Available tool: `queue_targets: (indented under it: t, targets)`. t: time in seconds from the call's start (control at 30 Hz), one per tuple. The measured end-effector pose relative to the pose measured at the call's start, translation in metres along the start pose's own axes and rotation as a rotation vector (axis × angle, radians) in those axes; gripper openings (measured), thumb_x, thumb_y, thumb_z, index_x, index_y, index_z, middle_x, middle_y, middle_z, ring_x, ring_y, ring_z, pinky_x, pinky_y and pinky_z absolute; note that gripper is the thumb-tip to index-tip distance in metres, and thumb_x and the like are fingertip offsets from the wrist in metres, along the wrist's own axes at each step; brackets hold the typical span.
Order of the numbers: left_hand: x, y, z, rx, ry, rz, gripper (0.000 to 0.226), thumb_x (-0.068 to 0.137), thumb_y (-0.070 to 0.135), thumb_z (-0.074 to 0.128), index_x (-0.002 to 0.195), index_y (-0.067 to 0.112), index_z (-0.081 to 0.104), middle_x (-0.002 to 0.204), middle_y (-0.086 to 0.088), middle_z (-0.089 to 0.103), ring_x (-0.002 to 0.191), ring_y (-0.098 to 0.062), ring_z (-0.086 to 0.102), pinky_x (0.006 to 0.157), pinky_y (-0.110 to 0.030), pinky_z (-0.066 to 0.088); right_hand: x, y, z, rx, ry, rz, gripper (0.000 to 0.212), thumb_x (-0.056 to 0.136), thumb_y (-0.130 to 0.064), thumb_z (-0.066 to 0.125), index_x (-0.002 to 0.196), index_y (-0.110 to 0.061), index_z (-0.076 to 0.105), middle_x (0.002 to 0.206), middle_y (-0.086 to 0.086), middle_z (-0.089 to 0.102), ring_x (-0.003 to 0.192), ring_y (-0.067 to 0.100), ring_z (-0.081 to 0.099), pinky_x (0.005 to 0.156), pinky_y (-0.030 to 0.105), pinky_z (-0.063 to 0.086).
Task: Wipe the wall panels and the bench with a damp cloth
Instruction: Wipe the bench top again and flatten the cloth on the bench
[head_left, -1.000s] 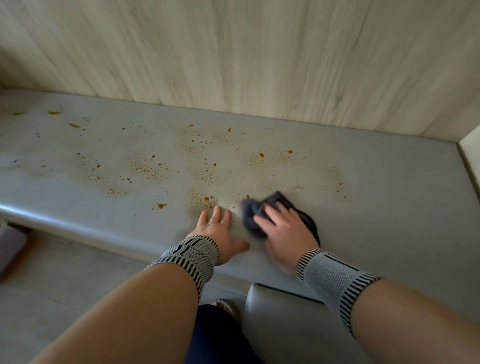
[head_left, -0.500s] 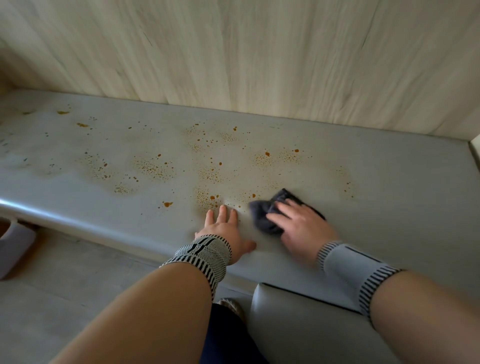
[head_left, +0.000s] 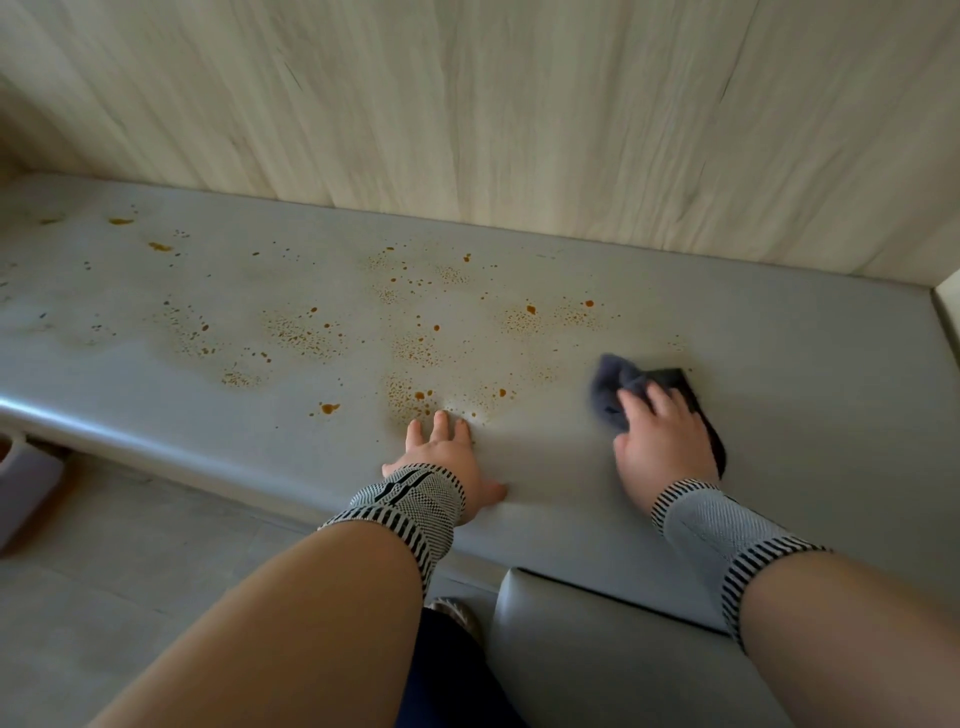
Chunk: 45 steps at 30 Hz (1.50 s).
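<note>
While our right hand (head_left: 662, 441) pressed the crumpled dark grey cloth (head_left: 618, 382) with curled fingers, orange spatter (head_left: 410, 395) lay at nine o'clock, nearer our flat, released left hand (head_left: 441, 457) on the grey surface (head_left: 805, 364).

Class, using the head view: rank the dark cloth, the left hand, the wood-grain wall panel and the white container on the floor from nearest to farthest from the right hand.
1. Dark cloth, under the right hand.
2. Left hand, flat on the bench to the left.
3. Wood-grain wall panel, behind the bench.
4. White container, floor, far left.

One cam only, head-worn, looks fwd and steeply down from above the forearms at the grey padded desk (head_left: 779, 332), close range; pale wood-grain wall panel (head_left: 493, 104) fills the top.
</note>
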<state>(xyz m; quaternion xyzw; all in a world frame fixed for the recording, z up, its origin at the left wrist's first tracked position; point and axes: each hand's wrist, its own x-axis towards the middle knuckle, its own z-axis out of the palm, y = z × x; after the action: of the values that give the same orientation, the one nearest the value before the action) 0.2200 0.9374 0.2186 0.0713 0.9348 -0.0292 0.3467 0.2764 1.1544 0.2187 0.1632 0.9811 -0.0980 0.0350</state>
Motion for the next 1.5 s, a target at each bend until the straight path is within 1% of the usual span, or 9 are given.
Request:
queue_targets:
  t: [0.1,0.27,0.4,0.5,0.73,0.9,1.1,1.33,1.5]
  targets:
    - [0.004,0.002,-0.001,0.026,0.001,0.004,0.112,0.082,0.075,0.052,0.157,0.017,-0.008,0.164,-0.004,-0.014,0.150,-0.035,-0.009,0.120,-0.057,0.018,-0.005,-0.030,0.004,0.004,-0.069,0.111,0.050,0.097,-0.022,0.039,0.147,-0.025,0.033,0.158,0.007,0.022,0.144,0.033,0.019,0.117,0.045,0.018]
    - [0.009,-0.001,0.002,0.038,0.018,0.023,0.113,0.081,0.076,0.052,0.157,0.015,-0.007,0.164,-0.007,-0.012,0.151,-0.033,-0.007,0.120,-0.055,0.018,-0.019,-0.031,-0.002,-0.004,-0.174,-0.493,0.057,0.093,-0.015,0.045,0.148,-0.028,0.037,0.159,0.001,0.023,0.147,0.024,0.016,0.120,0.037,0.011]
    - [0.010,-0.002,0.003,0.023,0.013,0.019,0.112,0.081,0.076,0.051,0.158,0.018,-0.005,0.164,-0.005,-0.013,0.151,-0.034,-0.008,0.121,-0.055,0.017,-0.004,0.017,-0.003,0.009,0.017,-0.091,0.051,0.086,-0.025,0.046,0.135,-0.016,0.054,0.146,0.012,0.044,0.135,0.035,0.038,0.111,0.047,0.032]
    - [0.012,0.000,0.000,0.058,-0.001,0.006,0.114,0.079,0.078,0.051,0.158,0.016,-0.001,0.164,-0.007,-0.008,0.151,-0.033,0.001,0.121,-0.054,0.018,-0.003,0.001,-0.002,0.007,-0.045,0.230,0.050,0.095,-0.026,0.045,0.144,-0.022,0.040,0.155,0.007,0.030,0.141,0.032,0.025,0.115,0.045,0.023]
    - [-0.006,0.009,-0.015,0.066,0.026,-0.030,0.110,0.077,0.073,0.061,0.156,0.012,0.013,0.160,-0.007,0.015,0.146,-0.034,0.019,0.117,-0.054,0.028,-0.021,-0.001,-0.004,0.037,-0.087,-0.437,0.053,0.088,-0.012,0.048,0.139,-0.025,0.052,0.151,0.002,0.040,0.142,0.028,0.031,0.116,0.039,0.023]
    - [-0.024,0.023,-0.040,0.110,0.162,-0.035,0.086,0.081,0.066,0.064,0.146,0.017,0.036,0.150,-0.008,0.035,0.137,-0.027,0.035,0.110,-0.057,0.035,-0.010,0.027,-0.018,0.021,-0.041,0.244,0.052,0.097,-0.030,0.044,0.148,-0.027,0.034,0.157,0.001,0.025,0.141,0.025,0.023,0.114,0.039,0.026]
    - [0.003,0.055,-0.052,0.051,0.089,0.121,0.120,0.075,0.069,0.068,0.157,0.012,0.003,0.164,-0.010,0.002,0.150,-0.033,0.008,0.121,-0.049,0.022,-0.021,0.021,-0.018,-0.080,-0.165,-0.286,0.054,0.096,-0.029,0.041,0.148,-0.034,0.028,0.157,-0.007,0.019,0.143,0.020,0.017,0.115,0.037,0.021]
    - [0.018,0.052,-0.040,0.047,0.062,0.115,0.130,0.071,0.070,0.071,0.157,0.015,-0.008,0.164,-0.008,-0.010,0.151,-0.035,-0.004,0.121,-0.050,0.020,0.027,0.037,-0.017,0.075,-0.068,0.418,0.052,0.098,-0.029,0.042,0.149,-0.021,0.029,0.159,0.013,0.018,0.145,0.034,0.014,0.118,0.045,0.016]
    - [0.020,0.054,-0.040,0.058,0.052,0.105,0.130,0.069,0.071,0.072,0.158,0.015,-0.005,0.164,-0.010,-0.008,0.151,-0.036,-0.001,0.121,-0.050,0.021,0.016,0.012,-0.007,0.002,-0.092,-0.216,0.057,0.095,-0.019,0.042,0.150,-0.026,0.030,0.160,0.004,0.017,0.147,0.027,0.012,0.120,0.037,0.014]
